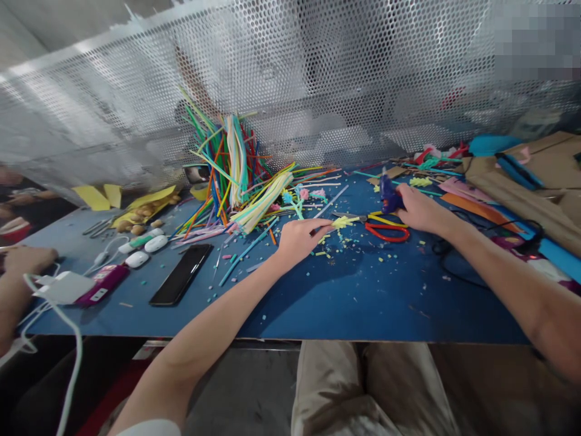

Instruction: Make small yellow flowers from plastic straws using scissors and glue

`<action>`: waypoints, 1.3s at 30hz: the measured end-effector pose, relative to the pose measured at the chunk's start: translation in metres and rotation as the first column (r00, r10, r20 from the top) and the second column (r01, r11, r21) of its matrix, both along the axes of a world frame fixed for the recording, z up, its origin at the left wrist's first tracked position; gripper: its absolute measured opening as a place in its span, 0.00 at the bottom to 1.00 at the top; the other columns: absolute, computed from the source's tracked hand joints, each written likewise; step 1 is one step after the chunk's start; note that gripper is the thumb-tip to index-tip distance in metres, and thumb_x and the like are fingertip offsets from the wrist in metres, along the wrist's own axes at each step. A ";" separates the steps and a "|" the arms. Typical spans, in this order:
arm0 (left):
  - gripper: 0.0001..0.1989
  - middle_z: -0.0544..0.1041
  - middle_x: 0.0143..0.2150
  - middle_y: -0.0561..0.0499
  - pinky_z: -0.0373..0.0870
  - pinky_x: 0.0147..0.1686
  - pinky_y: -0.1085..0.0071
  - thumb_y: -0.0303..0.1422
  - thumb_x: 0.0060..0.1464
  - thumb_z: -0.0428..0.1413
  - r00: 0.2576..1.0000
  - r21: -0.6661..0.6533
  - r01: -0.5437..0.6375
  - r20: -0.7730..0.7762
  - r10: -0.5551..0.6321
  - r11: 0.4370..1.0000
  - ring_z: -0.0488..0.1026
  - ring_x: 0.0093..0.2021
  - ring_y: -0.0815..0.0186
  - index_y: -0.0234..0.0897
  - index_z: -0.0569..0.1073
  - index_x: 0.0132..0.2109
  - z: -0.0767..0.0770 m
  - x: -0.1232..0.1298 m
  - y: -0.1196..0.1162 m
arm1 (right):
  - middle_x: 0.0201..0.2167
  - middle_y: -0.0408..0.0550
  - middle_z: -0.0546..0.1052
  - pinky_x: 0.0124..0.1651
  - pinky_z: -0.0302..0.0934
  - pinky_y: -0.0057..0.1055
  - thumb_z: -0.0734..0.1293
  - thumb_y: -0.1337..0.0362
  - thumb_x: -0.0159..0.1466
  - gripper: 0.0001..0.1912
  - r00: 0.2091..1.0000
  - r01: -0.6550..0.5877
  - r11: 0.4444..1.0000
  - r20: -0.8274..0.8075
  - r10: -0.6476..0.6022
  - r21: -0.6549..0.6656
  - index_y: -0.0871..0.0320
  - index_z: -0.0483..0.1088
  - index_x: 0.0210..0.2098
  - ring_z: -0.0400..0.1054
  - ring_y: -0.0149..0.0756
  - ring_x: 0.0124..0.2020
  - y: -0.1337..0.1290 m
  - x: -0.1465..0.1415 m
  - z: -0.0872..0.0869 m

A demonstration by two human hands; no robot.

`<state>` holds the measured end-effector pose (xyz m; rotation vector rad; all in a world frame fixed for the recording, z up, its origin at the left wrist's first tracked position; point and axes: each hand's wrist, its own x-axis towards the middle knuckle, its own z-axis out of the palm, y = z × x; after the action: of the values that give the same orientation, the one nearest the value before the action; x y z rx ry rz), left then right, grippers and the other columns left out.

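My left hand [300, 237] is closed, pinching a small yellow pipe-cleaner flower [345, 222] between thumb and fingers above the blue table. My right hand [415, 209] is wrapped round a dark blue glue gun [388, 195], which stands upright just right of the flower. Scissors [387, 232] with red and yellow handles lie beneath, between the two hands. Tiny cut bits of pipe cleaner are scattered around them. Pink and blue pipe-cleaner flowers [310, 195] lie behind my left hand.
Bundles of coloured pipe cleaners [233, 169] stand and lie at the back left. A black phone [181, 275], white earbud cases and a purple power bank [103, 283] with cables are on the left. Cardboard [508, 175] and a black cord [454, 257] lie right. Another person's arm [18, 272] rests far left.
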<state>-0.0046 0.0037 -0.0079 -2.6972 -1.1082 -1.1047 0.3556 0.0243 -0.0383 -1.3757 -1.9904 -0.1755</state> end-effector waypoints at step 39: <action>0.11 0.85 0.37 0.56 0.68 0.32 0.75 0.44 0.64 0.59 0.998 -0.127 -0.067 0.001 0.067 0.990 0.78 0.29 0.71 0.48 0.84 0.45 0.003 0.001 -0.004 | 0.38 0.47 0.81 0.37 0.68 0.37 0.70 0.61 0.60 0.12 0.889 -0.371 0.923 -0.327 0.321 -0.102 0.52 0.68 0.43 0.76 0.41 0.34 -0.064 -0.086 0.036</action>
<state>-0.0040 -0.0004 -0.0054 -2.7287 -1.3028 -1.0676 0.2694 -0.0394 -0.0027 -1.0399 -1.9759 0.3521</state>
